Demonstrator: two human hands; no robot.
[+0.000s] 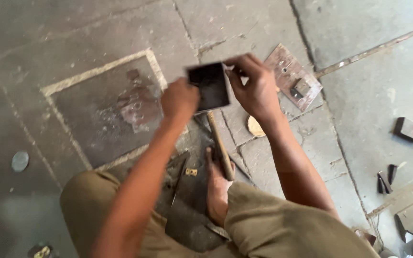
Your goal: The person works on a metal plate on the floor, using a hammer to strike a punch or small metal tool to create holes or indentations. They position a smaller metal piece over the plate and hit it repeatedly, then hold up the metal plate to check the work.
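Both my hands hold up a small dark square metal plate (210, 86) above the stone floor. My left hand (179, 99) grips its left edge with closed fingers. My right hand (253, 86) pinches its right edge near the top corner. Below the plate a hammer with a wooden handle (220, 145) lies on the floor, its handle resting against my bare foot (217, 188). I am crouched, with my knees in olive trousers at the bottom of the view.
A rusty metal plate with a small block on it (292, 76) lies to the right of my hands. A round disc (255, 126) lies beneath my right wrist. Dark metal offcuts (407, 129) are scattered at the right. A painted square outline (101, 105) marks the floor at left.
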